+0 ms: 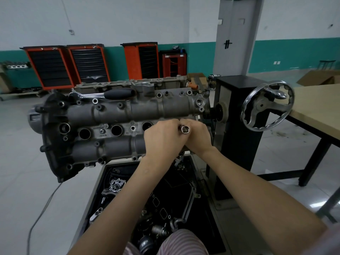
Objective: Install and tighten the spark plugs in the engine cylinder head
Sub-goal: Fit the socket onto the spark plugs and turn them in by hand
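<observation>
The grey engine cylinder head (114, 115) hangs on a stand, its cover facing me, with a row of dark spark plug wells (116, 130) along the middle. Over the rightmost well both hands meet around a chrome socket (184, 129) whose open hex end points at me. My left hand (161, 138) grips it from the left, my right hand (197, 137) from the right. The well beneath them is hidden, and no spark plug shows. A ratchet with a black handle (117, 94) lies on top of the head.
A metal handwheel (266, 105) on the black stand column (237, 115) sits right of the head. Below is a black tray (211, 208) of loose engine parts. A wooden table (316, 107) stands at right, orange tool cabinets (55, 67) along the far wall.
</observation>
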A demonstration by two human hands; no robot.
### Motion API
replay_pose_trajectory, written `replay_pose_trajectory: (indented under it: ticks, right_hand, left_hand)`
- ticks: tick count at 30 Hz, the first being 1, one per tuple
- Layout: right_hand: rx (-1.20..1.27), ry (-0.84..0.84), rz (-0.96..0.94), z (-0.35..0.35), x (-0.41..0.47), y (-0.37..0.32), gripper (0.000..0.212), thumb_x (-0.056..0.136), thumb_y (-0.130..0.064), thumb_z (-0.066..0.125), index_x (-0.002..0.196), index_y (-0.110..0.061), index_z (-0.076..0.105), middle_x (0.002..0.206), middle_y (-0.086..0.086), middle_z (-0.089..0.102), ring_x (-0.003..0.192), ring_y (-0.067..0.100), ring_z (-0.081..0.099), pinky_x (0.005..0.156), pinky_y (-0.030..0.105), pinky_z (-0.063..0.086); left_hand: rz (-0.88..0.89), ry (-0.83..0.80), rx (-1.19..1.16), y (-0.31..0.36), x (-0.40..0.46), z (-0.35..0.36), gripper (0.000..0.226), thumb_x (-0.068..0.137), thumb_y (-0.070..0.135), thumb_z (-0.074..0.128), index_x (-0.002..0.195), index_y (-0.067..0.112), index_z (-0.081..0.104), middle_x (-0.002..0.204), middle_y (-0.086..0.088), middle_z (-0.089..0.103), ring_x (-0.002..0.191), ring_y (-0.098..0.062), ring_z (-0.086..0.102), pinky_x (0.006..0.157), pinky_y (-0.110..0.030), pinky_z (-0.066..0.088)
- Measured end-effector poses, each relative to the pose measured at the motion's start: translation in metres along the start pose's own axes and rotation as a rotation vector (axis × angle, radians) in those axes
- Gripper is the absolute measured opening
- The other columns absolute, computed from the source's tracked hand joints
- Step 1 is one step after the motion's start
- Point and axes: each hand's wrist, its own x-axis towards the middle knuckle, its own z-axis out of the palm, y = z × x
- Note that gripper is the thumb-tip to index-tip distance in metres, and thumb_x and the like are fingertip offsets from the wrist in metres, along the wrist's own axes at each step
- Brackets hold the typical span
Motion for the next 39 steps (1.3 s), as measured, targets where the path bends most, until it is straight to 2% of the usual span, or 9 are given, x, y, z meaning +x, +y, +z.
replay_pose_trajectory:
  ticks: [5,11,15,18,23,28,31,36,39]
  right_hand:
    - [0.103,0.032,0.061,0.005,-0.003,0.0,0.016,0.078,-0.012,0.058,0.078,-0.011,0.042,0.074,0.008,0.055,0.064,0.03,0.053,0.053,0.036,0.04]
    - [0.285,0.059,-0.031,0.017,-0.016,-0.002,0.044,0.084,-0.004,0.058,0.128,-0.002,0.049,0.12,0.012,0.057,0.114,0.022,0.052,0.098,0.038,0.041]
    - [0.56,0.166,0.127,0.015,-0.025,-0.013,0.038,0.084,0.006,0.057,0.121,0.0,0.056,0.121,0.013,0.06,0.115,0.018,0.055,0.099,0.031,0.043]
    - [0.599,0.281,0.12,0.011,-0.028,-0.018,0.02,0.085,-0.001,0.06,0.104,0.003,0.066,0.099,0.013,0.069,0.093,0.018,0.065,0.081,0.03,0.051]
    - [0.734,0.262,0.227,0.011,-0.035,-0.034,0.017,0.088,-0.021,0.052,0.089,-0.008,0.063,0.079,-0.005,0.064,0.078,0.007,0.062,0.07,0.025,0.05]
    - [0.832,0.284,0.241,0.004,-0.04,-0.03,0.038,0.093,-0.004,0.044,0.13,-0.001,0.047,0.124,0.008,0.058,0.115,0.014,0.055,0.097,0.027,0.045]
    - [1.221,0.234,0.435,-0.012,-0.021,-0.041,0.038,0.098,-0.011,0.032,0.133,-0.004,0.043,0.134,0.004,0.05,0.123,0.01,0.047,0.108,0.032,0.034]
    - [1.318,0.007,0.439,-0.022,-0.008,-0.058,0.046,0.101,-0.029,0.018,0.14,-0.01,0.033,0.148,-0.001,0.031,0.136,0.006,0.026,0.11,0.022,0.021]
    - [1.349,0.038,0.491,-0.023,-0.016,-0.062,0.045,0.1,-0.036,0.02,0.137,-0.017,0.036,0.146,0.0,0.034,0.128,0.004,0.037,0.107,0.021,0.026]
  left_hand:
    - [0.115,-0.006,-0.053,-0.004,0.001,-0.001,0.039,0.091,0.034,0.048,0.06,0.019,0.029,0.055,0.006,0.03,0.058,-0.017,0.037,0.044,-0.027,0.014]
    - [0.204,-0.016,-0.352,-0.012,-0.009,0.002,0.015,0.087,0.018,0.056,0.083,0.009,0.044,0.082,-0.003,0.05,0.078,-0.02,0.049,0.063,-0.028,0.036]
    - [0.114,0.039,-0.832,-0.016,-0.042,0.015,0.025,0.091,0.016,0.054,0.115,0.016,0.048,0.114,-0.002,0.053,0.107,-0.012,0.052,0.09,-0.026,0.044]
    - [0.151,-0.046,-0.991,-0.009,-0.056,0.024,0.05,0.095,0.022,0.048,0.137,0.04,0.027,0.147,0.004,0.035,0.136,-0.01,0.031,0.109,-0.032,0.033]
    - [-0.058,0.057,-1.078,0.009,-0.043,0.02,0.046,0.093,0.012,0.054,0.126,0.042,0.044,0.137,0.002,0.051,0.129,-0.013,0.044,0.103,-0.038,0.04]
    - [0.02,0.014,-1.043,0.004,-0.037,0.014,0.044,0.097,0.006,0.044,0.137,0.022,0.038,0.132,-0.015,0.054,0.114,-0.026,0.053,0.092,-0.039,0.045]
    - [0.056,-0.034,-1.094,0.006,-0.04,0.012,0.046,0.096,0.006,0.043,0.138,0.024,0.034,0.141,-0.007,0.045,0.13,-0.017,0.042,0.102,-0.037,0.04]
    - [-0.086,-0.182,-1.432,0.014,-0.046,0.011,0.057,0.084,0.017,0.028,0.14,0.024,0.026,0.15,0.003,0.027,0.137,-0.005,0.026,0.112,-0.026,0.026]
    - [-0.139,-0.227,-1.434,0.018,-0.04,0.008,0.054,0.095,0.033,0.023,0.146,0.016,0.025,0.153,0.0,0.024,0.14,-0.009,0.02,0.109,-0.015,0.023]
